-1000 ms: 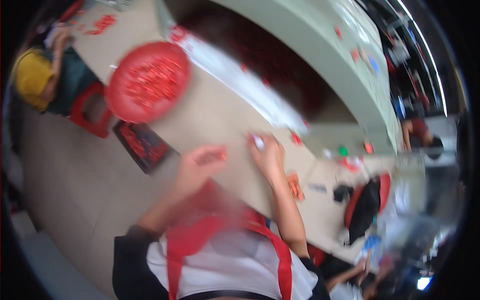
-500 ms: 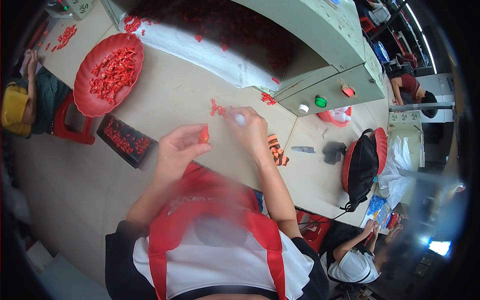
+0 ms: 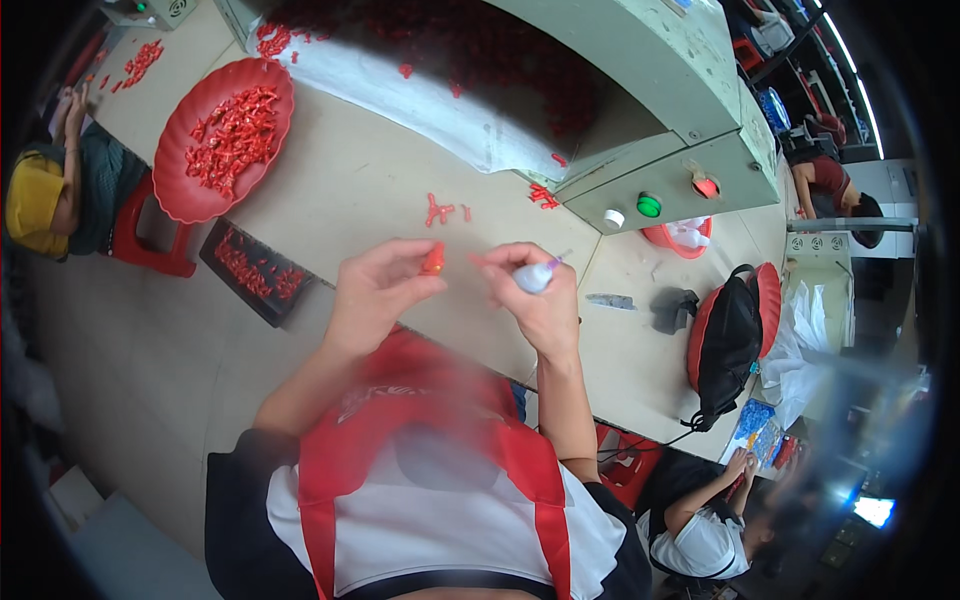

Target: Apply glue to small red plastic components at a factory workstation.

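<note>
Two hands over beige table (image 3: 380, 190), left hand (image 3: 375, 290) pinching red piece (image 3: 433, 262), right hand (image 3: 535, 295) gripping white tool (image 3: 535, 277)

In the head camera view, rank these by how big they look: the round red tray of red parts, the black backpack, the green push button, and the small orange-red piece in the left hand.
1. Round red tray
2. Black backpack, close to the tray, so that order is unsure
3. Green push button
4. Small orange-red piece in the left hand, similar to the button

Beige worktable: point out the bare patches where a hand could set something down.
Bare patch on the beige worktable between the round red plastic tray and the few loose red pieces. Another between the grey tool and the table's near edge. Crowded by the black backpack.
</note>
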`<action>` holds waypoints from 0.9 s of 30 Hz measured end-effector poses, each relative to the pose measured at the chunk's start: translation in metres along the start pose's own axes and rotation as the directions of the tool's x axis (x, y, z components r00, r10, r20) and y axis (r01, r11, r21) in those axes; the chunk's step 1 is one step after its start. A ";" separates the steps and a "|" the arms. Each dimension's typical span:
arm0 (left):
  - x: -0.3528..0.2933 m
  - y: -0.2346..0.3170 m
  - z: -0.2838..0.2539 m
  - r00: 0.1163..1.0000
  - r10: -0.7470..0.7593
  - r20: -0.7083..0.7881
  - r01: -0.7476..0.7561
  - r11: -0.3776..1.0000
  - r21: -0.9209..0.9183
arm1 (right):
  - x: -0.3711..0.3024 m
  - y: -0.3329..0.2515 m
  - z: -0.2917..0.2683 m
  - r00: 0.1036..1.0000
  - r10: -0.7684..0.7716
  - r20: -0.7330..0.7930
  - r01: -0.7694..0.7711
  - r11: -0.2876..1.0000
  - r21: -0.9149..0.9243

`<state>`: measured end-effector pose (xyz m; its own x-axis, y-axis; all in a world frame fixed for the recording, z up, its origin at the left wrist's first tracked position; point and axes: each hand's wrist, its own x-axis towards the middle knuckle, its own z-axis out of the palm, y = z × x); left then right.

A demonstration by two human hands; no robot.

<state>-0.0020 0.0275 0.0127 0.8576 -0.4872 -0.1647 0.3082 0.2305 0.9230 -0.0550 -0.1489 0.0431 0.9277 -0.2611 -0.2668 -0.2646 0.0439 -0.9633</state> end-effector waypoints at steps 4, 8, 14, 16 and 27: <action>-0.002 0.002 0.011 0.998 0.049 0.027 -0.050 0.998 0.044 | -0.017 -0.007 0.003 0.996 -0.074 0.047 0.077 0.996 -0.055; -0.005 0.005 0.019 0.988 0.153 0.033 -0.156 0.971 0.180 | -0.022 -0.006 0.002 0.983 -0.181 0.024 0.183 0.977 -0.110; -0.009 0.006 0.023 0.934 0.354 0.059 -0.340 0.821 0.458 | -0.025 -0.006 0.002 0.959 -0.281 0.036 0.282 0.935 -0.215; -0.010 0.007 0.025 0.899 0.431 0.085 -0.404 0.736 0.542 | -0.027 -0.010 0.004 0.917 -0.397 0.039 0.388 0.865 -0.318; -0.010 0.013 0.035 0.921 0.374 0.111 -0.363 0.716 0.597 | -0.026 -0.008 -0.004 0.828 -0.560 0.031 0.512 0.731 -0.451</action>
<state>-0.0212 0.0056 0.0386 0.8590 -0.4563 0.2321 -0.3363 -0.1613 0.9278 -0.0781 -0.1465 0.0576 0.9243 -0.2107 0.3181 0.1627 -0.5364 -0.8281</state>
